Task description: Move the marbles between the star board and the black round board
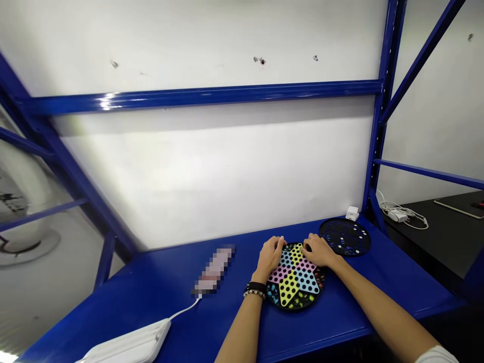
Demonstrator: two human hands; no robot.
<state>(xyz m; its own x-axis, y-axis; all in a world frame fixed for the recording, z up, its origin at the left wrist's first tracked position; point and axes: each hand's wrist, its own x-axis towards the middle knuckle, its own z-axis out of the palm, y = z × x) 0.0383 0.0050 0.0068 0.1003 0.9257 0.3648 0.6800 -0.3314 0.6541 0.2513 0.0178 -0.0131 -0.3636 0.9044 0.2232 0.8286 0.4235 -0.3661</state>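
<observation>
A round Chinese checkers board [297, 277] lies on the blue table, its star of yellow, pink and light blue points dotted with dark holes. Around the star, the black tray's compartments hold small blue, yellow-green and red pieces. My left hand [269, 256], fingers curled, grips the board's upper left edge. At the upper right, my right hand [318, 250] bends its fingers over the board beside the far yellow point. Its fingertips are partly hidden, and I cannot make out any small piece in them.
Behind my right hand lies a round black tray [344, 237] with white and blue bits, near a white charger [352, 213]. Left are a blurred phone-like object [215, 272], its white cable and a white device [128, 345]. Blue rack posts frame the table [234, 312].
</observation>
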